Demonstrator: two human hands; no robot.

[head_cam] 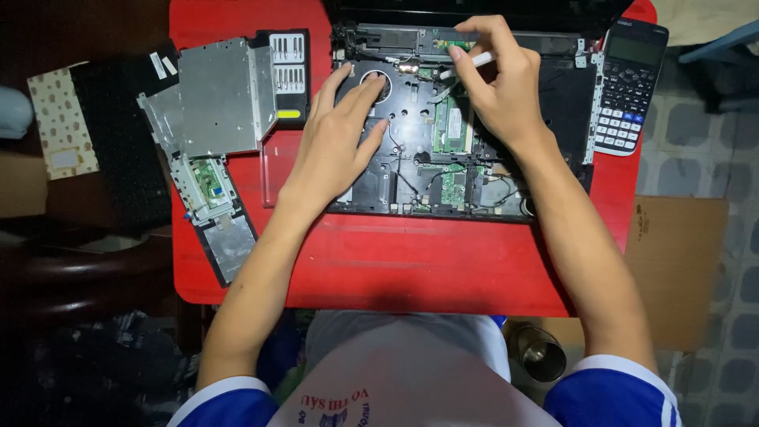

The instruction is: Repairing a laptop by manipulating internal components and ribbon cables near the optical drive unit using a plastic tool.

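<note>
Here the right hand (498,87) pinches a slim white tool (473,63) between thumb and fingers, its tip just left of the grip, over the opened laptop base (466,119). The left hand (340,142) lies flat and open on the base, fingertips beside the round fan (378,83).

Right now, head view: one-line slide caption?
Left hand steadies an opened laptop chassis on a red table while right hand works a white tool near its top edge.
</note>
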